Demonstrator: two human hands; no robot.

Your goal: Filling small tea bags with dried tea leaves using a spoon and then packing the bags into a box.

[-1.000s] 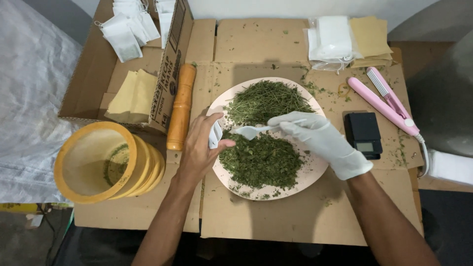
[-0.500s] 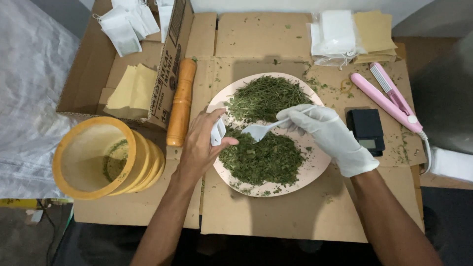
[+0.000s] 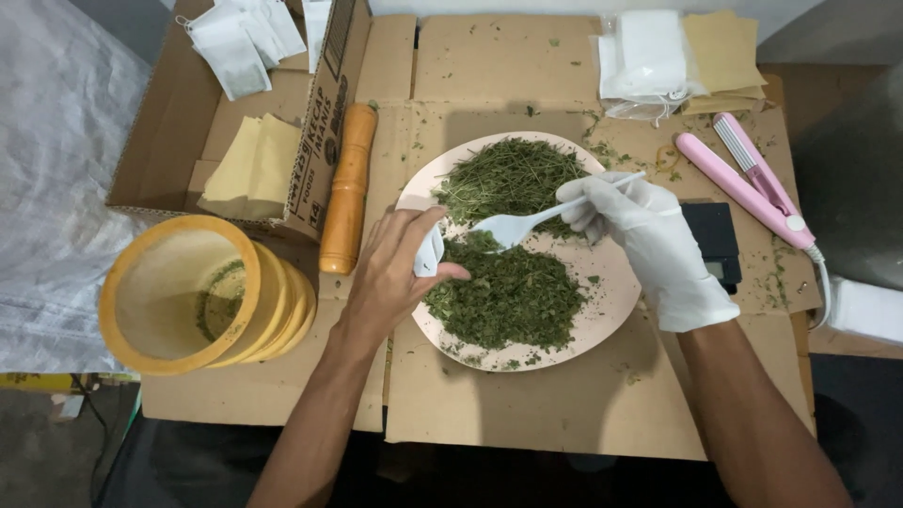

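**Spoon lifted clear of the herbs**

The gloved right hand [image 3: 649, 240], clamped on a white plastic spoon [image 3: 527, 222], has risen from the chopped green leaves [image 3: 508, 296] on the pale round plate [image 3: 616, 292]. The bare left hand [image 3: 400, 273] still pinches a small white paper sachet [image 3: 429, 252] just beside the spoon's bowl.

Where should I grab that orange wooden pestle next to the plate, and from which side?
Probably best around the middle of the pestle, coming straight down from above. It lies flat on the cardboard, lengthwise away from you, a straight round shaft. The box crowds its left side and the left hand holding the small white bag sits by its near end, so the top is the freest approach.
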